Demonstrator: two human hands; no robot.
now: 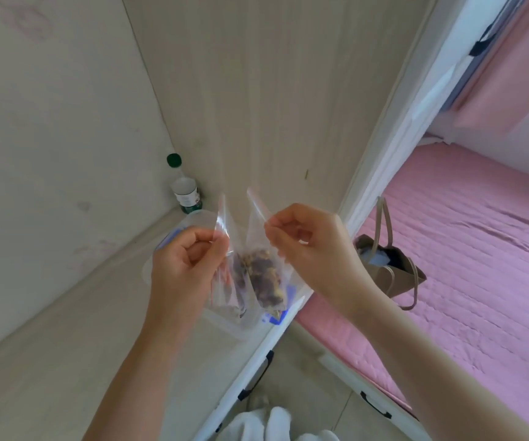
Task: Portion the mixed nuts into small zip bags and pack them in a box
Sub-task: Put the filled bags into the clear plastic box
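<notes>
A small clear zip bag (pixel 261 272) with dark mixed nuts in its lower part hangs in the air above the desk. My left hand (pixel 186 265) pinches the bag's left top edge, and my right hand (pixel 314 246) pinches its right top edge, so the mouth is held between them. Under the bag lies a clear plastic box (pixel 174 243) with blue clips, mostly hidden by my hands and the bag.
A plastic bottle (pixel 185 189) with a green cap stands in the desk's back corner against the wall. The pale wooden desk (pixel 50 361) ends at a white edge on the right. A brown paper bag (pixel 390 268) sits on the pink bed (pixel 463 265).
</notes>
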